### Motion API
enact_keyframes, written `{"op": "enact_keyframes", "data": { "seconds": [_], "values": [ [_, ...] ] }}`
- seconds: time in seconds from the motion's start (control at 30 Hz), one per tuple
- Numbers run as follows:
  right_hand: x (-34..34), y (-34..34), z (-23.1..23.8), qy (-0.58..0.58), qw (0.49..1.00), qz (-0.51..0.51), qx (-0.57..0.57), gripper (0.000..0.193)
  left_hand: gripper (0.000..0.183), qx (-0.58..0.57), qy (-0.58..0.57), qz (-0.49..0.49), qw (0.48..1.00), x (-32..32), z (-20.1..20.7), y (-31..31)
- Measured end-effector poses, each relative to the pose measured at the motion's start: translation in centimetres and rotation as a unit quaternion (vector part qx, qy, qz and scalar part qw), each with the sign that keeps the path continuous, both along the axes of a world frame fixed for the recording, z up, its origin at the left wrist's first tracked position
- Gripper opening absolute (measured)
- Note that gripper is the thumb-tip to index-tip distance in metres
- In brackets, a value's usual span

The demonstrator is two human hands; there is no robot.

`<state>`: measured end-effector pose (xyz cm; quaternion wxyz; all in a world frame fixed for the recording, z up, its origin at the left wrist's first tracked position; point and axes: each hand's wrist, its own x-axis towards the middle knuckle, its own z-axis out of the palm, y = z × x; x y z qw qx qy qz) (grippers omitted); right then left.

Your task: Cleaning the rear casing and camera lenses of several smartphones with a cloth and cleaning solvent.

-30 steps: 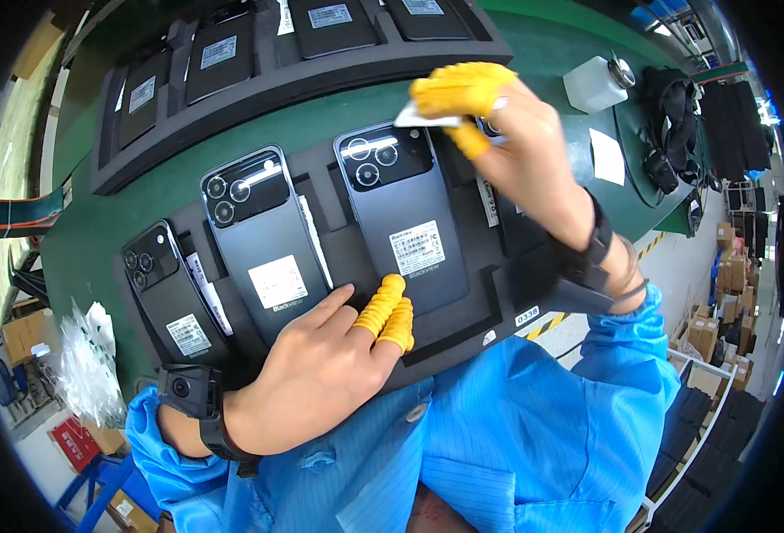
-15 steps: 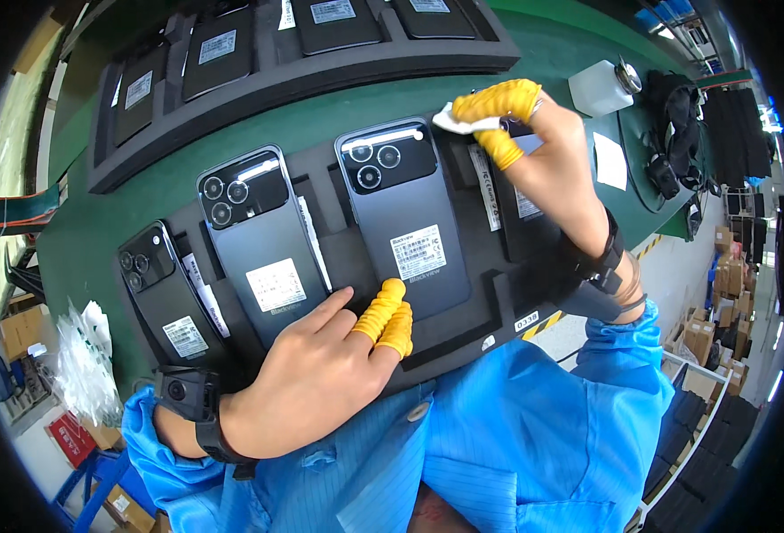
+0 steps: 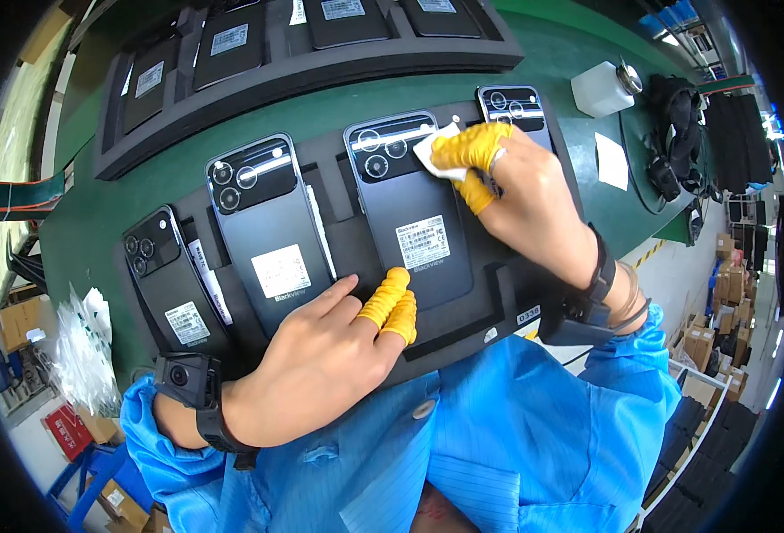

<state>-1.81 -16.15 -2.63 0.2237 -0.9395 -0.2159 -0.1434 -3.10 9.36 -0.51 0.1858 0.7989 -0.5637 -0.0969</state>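
My right hand (image 3: 525, 173), in yellow finger cots, pinches a folded white wipe (image 3: 432, 153) against the right side of the camera panel on a dark blue-grey phone (image 3: 410, 200). That phone lies back up in a black foam tray (image 3: 348, 258). My left hand (image 3: 330, 351) lies flat with fingers stretched out, two in yellow cots, a fingertip touching the phone's lower left edge. To the left, a similar phone (image 3: 254, 222) and a black phone (image 3: 166, 284) rest in their slots. Another phone (image 3: 512, 107) at right is partly hidden behind my right hand.
A second foam tray (image 3: 321, 75) with several phones lies at the back of the green table (image 3: 170, 160). A white bottle (image 3: 601, 89) and a black bag (image 3: 673, 115) stand at the right. Clear plastic bags (image 3: 81, 355) lie at the left edge.
My right hand has moved left and down with the wipe, from above the rightmost phone onto the middle phone's camera panel. The left hand stays at that phone's lower edge.
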Motion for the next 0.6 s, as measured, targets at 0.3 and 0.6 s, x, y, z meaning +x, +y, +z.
{"op": "enact_keyframes", "data": {
  "seconds": [0.3, 0.6],
  "values": [
    [-2.1, -0.2, 0.8, 0.023, 0.997, 0.006, 0.074, 0.024, 0.026, -0.018, -0.004, 0.0, 1.0, -0.2, -0.3, 0.1],
    [1.6, 1.7, 0.7, -0.116, 0.985, 0.126, 0.031, 0.037, 0.021, -0.035, 0.013, 0.004, 0.999, -0.3, -0.4, -0.1]
  ]
}}
